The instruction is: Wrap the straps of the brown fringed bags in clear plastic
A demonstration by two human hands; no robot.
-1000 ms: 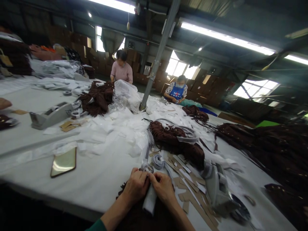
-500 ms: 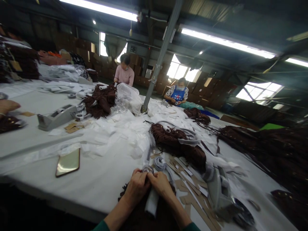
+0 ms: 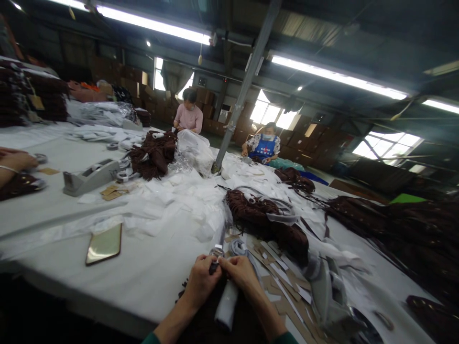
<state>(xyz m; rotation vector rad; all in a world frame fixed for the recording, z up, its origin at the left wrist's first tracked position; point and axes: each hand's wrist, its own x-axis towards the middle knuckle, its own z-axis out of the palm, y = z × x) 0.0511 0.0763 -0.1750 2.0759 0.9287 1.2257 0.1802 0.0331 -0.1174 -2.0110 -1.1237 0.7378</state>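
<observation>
My left hand (image 3: 202, 283) and my right hand (image 3: 243, 274) meet at the front of the table, fingers closed in a pinch. Between them is the end of a grey strap (image 3: 217, 249) with a shiny, clear-looking covering. A small white bit shows at the fingertips, too small to name. Under my wrists lies a dark brown fringed piece (image 3: 201, 325), mostly hidden by my arms. On it rests a white rolled tube (image 3: 226, 306). Just beyond my right hand sits a coiled grey strip (image 3: 238, 247).
A tape dispenser (image 3: 328, 291) and cardboard strips (image 3: 287, 282) lie to the right. Ahead is a brown fringed bag (image 3: 265, 215); a phone (image 3: 103, 244) lies left. Another person's hand (image 3: 16, 162) is at the left edge. A metal post (image 3: 244, 86) rises from the table.
The view has shifted slightly. My hands stay together at the strap, with the fingertips a little farther apart and a white bit now showing. The co-worker's hand at left has come farther into view.
</observation>
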